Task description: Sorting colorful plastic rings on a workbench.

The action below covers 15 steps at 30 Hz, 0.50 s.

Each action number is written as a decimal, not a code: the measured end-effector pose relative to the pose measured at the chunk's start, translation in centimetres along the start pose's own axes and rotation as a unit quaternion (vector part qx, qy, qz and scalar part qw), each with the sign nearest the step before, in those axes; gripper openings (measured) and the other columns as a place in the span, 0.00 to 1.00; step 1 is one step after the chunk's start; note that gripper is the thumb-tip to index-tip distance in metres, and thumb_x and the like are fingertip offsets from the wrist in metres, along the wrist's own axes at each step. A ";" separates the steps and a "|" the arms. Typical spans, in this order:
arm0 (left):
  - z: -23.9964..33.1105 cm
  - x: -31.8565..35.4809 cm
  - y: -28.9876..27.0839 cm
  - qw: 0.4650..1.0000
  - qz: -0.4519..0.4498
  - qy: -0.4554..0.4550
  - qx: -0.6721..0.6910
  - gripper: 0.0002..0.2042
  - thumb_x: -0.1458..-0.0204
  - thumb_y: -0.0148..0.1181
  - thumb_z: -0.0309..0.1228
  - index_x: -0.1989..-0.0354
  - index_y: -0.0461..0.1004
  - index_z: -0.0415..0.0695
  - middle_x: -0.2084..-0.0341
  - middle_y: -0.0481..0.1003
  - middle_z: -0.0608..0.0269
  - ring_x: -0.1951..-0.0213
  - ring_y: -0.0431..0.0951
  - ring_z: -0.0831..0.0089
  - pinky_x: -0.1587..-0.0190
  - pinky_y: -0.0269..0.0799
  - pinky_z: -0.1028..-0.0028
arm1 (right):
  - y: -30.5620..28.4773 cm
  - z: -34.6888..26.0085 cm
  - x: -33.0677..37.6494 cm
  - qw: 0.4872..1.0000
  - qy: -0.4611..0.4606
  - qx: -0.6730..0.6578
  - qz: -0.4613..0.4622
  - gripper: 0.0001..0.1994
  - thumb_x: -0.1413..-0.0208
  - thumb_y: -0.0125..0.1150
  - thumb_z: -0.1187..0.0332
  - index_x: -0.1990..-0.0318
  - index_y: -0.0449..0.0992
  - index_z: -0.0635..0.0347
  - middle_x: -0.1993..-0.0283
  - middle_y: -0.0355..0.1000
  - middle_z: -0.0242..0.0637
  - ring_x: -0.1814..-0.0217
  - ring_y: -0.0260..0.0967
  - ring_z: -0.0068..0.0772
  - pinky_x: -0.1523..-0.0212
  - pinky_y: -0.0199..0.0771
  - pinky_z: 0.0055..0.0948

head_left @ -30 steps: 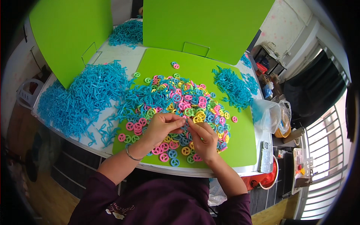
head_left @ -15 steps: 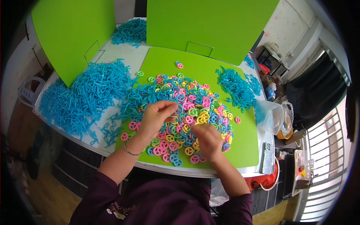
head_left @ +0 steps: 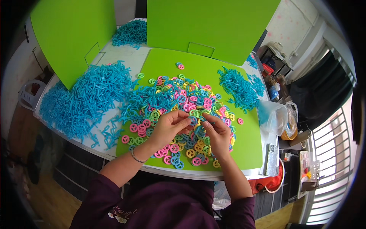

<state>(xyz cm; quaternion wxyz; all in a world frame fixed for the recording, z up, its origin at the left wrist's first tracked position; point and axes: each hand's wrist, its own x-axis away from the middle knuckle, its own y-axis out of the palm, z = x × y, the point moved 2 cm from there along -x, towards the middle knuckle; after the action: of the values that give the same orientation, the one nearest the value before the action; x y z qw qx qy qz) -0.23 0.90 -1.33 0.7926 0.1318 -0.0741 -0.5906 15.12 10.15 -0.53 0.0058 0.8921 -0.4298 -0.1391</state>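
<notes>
Over a heap of small plastic wheels [head_left: 201,143] in pink, blue, yellow and green, my two hands meet almost fingertip to fingertip. My left hand [head_left: 170,128] pinches a blue wheel [head_left: 193,121] between thumb and fingers. Just right of that wheel, the thumb and forefinger of my right hand [head_left: 218,133] are closed; whatever is between them is too small to make out. Blue stick-like plastic pieces [head_left: 152,98] lie mixed into the heap's far left side. Under everything is a bright green board [head_left: 244,152].
A large mound of blue pieces [head_left: 95,93] covers the table's left part; smaller piles sit at the back [head_left: 130,33] and right [head_left: 239,88]. Two upright green panels [head_left: 209,26] stand behind. A clear plastic tub [head_left: 272,116] and a phone [head_left: 272,160] are at the right edge.
My left hand has moved slightly right and nearer to me with the blue wheel. My right hand, blurred before, has risen to meet it at the fingertips.
</notes>
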 end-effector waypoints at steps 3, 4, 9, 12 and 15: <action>-0.1 -0.1 0.2 0.999 -0.004 0.035 0.013 0.07 0.42 0.55 0.25 0.58 0.71 0.38 0.66 0.77 0.63 0.64 0.80 0.75 0.66 0.76 0.81 | 0.1 0.3 0.2 0.999 0.037 -0.007 -0.011 0.13 0.45 0.59 0.78 0.52 0.76 0.67 0.57 0.76 0.36 0.55 0.73 0.22 0.58 0.72 0.19; -0.1 -0.1 0.2 0.999 0.007 0.050 0.017 0.06 0.43 0.56 0.24 0.59 0.73 0.37 0.67 0.77 0.62 0.65 0.80 0.76 0.67 0.76 0.81 | 0.2 0.3 0.2 0.999 0.038 -0.007 -0.011 0.13 0.45 0.59 0.78 0.52 0.76 0.67 0.57 0.76 0.36 0.55 0.73 0.22 0.58 0.72 0.19; -0.2 -0.1 -0.1 0.996 0.039 0.081 -0.011 0.04 0.45 0.58 0.22 0.63 0.76 0.36 0.72 0.78 0.63 0.69 0.78 0.80 0.68 0.75 0.82 | 0.7 0.7 0.5 0.997 0.066 -0.033 -0.004 0.12 0.46 0.61 0.78 0.53 0.77 0.66 0.58 0.76 0.36 0.58 0.72 0.21 0.56 0.72 0.19; -0.2 0.3 0.0 0.989 0.047 0.125 -0.061 0.04 0.46 0.59 0.21 0.64 0.76 0.36 0.73 0.78 0.64 0.71 0.77 0.82 0.68 0.74 0.82 | 0.8 1.4 0.6 0.996 0.071 -0.056 0.009 0.12 0.46 0.61 0.78 0.53 0.77 0.66 0.58 0.76 0.35 0.59 0.72 0.20 0.56 0.72 0.19; -0.4 0.5 0.2 0.978 0.054 0.179 -0.092 0.04 0.47 0.59 0.21 0.64 0.76 0.36 0.73 0.78 0.64 0.71 0.76 0.82 0.68 0.73 0.82 | 1.2 0.6 0.8 0.999 0.038 0.011 0.025 0.12 0.47 0.62 0.78 0.54 0.78 0.65 0.58 0.76 0.35 0.59 0.71 0.20 0.56 0.71 0.19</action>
<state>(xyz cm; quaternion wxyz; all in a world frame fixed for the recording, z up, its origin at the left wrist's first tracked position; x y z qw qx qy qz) 0.25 0.55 -1.65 0.8325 0.1578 0.1170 -0.5180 14.46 8.85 -1.13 0.0158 0.8858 -0.4528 -0.1003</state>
